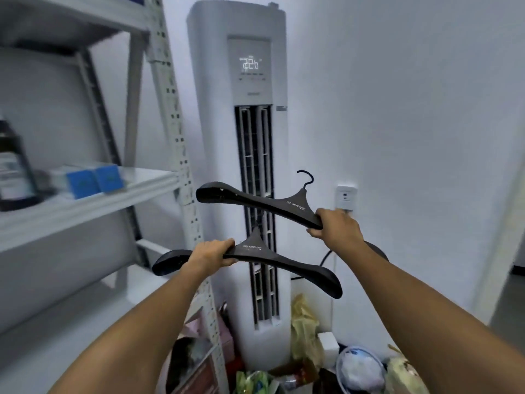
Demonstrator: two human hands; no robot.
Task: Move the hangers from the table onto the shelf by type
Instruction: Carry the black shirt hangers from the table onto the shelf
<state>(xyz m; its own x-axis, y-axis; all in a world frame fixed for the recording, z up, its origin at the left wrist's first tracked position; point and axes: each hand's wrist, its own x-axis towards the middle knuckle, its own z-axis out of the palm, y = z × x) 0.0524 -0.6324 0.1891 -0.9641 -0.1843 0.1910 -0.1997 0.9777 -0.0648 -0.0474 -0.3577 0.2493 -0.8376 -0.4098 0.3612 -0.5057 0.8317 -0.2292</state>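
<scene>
The left hand [211, 253] is curled round the lower hanger [298, 265] near its neck. At 1 o'clock from it, the right hand [336, 227] grips one arm of the upper hanger [255, 201]. Both hangers are in the air. The shelf [85, 214] is at 9 o'clock and the air conditioner [216, 137] at 12.

You hold two black, broad-shouldered hangers: the upper hanger [255, 201] slants down into your right hand [335, 227], hook upward; the lower hanger [284, 261] juts out both sides of your left hand [211, 251]. The grey shelf [113, 200] stands left of that hand
</scene>
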